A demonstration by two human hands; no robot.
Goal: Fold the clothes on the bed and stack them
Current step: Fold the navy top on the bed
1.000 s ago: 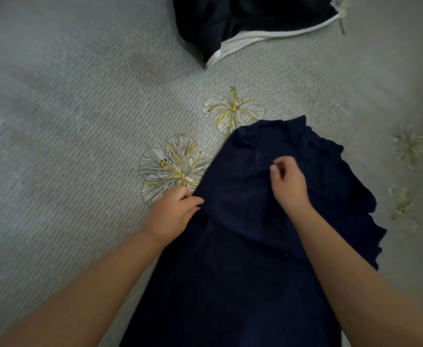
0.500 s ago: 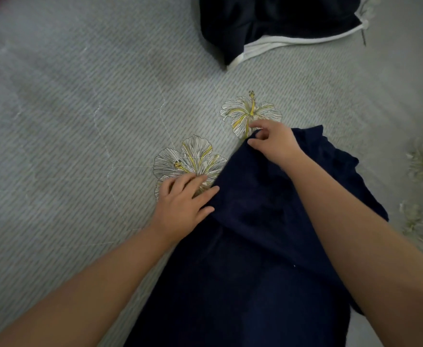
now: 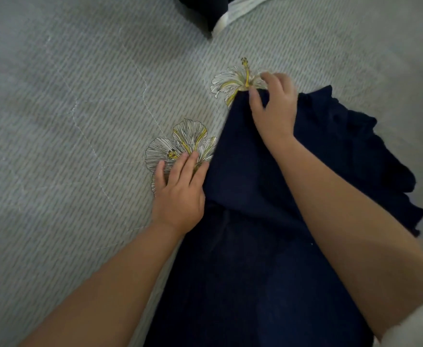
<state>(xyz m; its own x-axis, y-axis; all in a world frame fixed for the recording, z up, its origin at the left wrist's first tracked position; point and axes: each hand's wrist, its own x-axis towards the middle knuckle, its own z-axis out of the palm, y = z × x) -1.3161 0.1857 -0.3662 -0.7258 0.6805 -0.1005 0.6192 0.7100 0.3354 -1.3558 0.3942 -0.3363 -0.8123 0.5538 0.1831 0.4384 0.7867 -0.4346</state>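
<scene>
Head: right hand (image 3: 274, 108) pinches navy garment (image 3: 255, 196) corner.

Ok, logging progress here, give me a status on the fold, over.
Left hand flat beside navy garment. Right hand pinching its far corner. Fold unfinished. Second dark garment farther up the bed, nothing obstructing.

The grey flowered bed (image 3: 67, 121) carries a navy garment (image 3: 250, 246) and, seemingly, another dark garment (image 3: 205, 11).

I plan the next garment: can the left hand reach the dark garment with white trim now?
Probably yes: left hand lies flat and free, and bare bedspread lies before the dark garment with white trim.
</scene>
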